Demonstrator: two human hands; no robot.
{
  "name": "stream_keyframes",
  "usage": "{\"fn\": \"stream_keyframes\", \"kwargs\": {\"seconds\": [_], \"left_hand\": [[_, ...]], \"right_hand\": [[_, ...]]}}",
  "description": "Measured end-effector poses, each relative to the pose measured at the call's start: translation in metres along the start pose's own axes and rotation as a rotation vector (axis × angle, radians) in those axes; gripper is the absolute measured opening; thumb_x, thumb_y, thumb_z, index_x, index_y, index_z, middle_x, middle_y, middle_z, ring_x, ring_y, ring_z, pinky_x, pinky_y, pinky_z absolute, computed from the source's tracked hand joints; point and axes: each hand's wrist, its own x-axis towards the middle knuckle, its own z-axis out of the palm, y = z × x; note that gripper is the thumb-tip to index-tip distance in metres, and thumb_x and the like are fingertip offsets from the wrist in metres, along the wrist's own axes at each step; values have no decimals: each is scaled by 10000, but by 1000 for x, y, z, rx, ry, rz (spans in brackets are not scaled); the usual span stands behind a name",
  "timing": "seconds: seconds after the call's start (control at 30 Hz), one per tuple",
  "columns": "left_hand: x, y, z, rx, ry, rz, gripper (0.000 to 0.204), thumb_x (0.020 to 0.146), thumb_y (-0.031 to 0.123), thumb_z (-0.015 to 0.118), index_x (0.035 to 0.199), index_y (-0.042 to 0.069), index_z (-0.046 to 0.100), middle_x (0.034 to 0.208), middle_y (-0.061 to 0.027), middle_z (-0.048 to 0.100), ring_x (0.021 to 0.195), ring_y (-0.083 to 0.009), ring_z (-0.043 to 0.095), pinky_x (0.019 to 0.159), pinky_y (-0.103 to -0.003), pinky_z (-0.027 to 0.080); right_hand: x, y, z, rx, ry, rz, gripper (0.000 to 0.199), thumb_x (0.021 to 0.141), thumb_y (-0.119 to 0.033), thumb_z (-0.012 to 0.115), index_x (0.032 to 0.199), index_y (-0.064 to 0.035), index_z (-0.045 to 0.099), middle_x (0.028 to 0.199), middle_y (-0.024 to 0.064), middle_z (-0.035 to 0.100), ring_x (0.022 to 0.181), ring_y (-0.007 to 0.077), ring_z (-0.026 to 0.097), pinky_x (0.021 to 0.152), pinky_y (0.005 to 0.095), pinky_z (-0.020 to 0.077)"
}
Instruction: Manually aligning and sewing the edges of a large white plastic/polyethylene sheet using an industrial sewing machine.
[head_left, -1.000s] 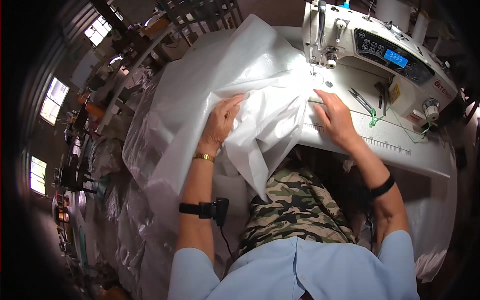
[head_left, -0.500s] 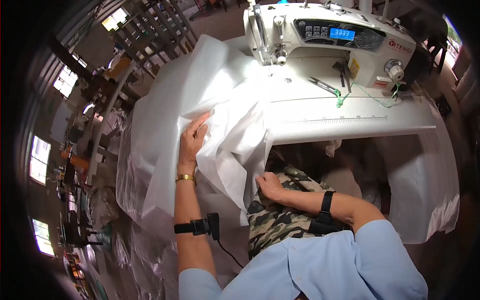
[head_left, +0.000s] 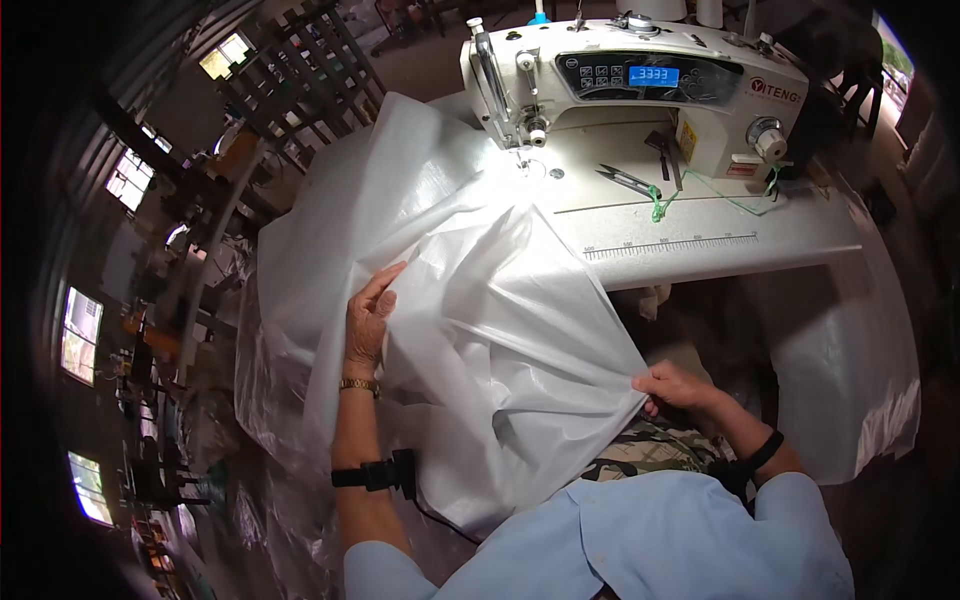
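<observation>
A large sheet of thin, shiny white material (head_left: 540, 350) runs in folds from the sewing machine (head_left: 620, 75) down over my lap. On its left part lies my left hand (head_left: 368, 322), fingers stretched toward the machine and thumb apart, touching the folds. My right hand (head_left: 672, 386) pinches the sheet's right edge, out to the right above my thigh. From there the edge runs taut up to the brightly lit needle area (head_left: 522, 165). The sheet hides most of my lap.
Tweezers or thread snips (head_left: 628, 180), a small dark tool (head_left: 660, 150) and green thread (head_left: 658, 205) lie on the machine bed, right of the needle. A printed ruler (head_left: 670, 247) runs along the table's front edge. Clear plastic (head_left: 270, 400) hangs at the left.
My right hand has moved right, pulling the sheet's edge out and spreading it across my lap. The left hand has shifted slightly down and left. The view has tilted a little.
</observation>
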Motion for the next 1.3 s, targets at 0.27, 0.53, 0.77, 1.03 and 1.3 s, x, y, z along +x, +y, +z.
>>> {"fn": "stream_keyframes", "kwargs": {"seconds": [0.27,0.53,0.77,1.03,1.3], "left_hand": [[-6,29,-4,113,-65,-106,652,921,509,667,1345,18,595,1219,-41,631,992,-186,595,916,-288,454],[-54,182,47,796,-194,245,523,766,367,820,1052,-14,605,1089,-127,598,1028,-302,579,903,-374,482],[-71,213,71,1368,-267,229,547,721,191,807,1171,34,539,1179,-141,540,1039,-350,597,799,-432,515],[-101,175,37,1345,95,185,676,750,-68,659,1389,76,491,1245,-144,575,1045,-360,634,820,-427,536],[-89,135,-12,665,510,99,269,792,-132,581,1008,-26,701,920,-113,701,865,-176,667,803,-302,526]], "right_hand": [[0,-75,39,-253,202,-936,491,862,-403,739,1124,6,662,1018,194,694,958,305,680,852,370,526],[14,-109,181,-664,-171,-905,376,903,-334,667,1035,16,623,990,193,657,979,368,616,836,474,487],[37,-117,222,-619,262,-1507,193,851,-223,631,806,-36,651,780,109,662,850,309,620,813,425,453],[53,-120,149,-133,148,-906,352,909,-203,651,1185,-1,570,1137,160,644,997,256,646,799,375,525],[104,-162,91,796,253,-615,472,995,-159,517,1411,14,378,1292,161,575,928,195,662,722,302,545]]}}
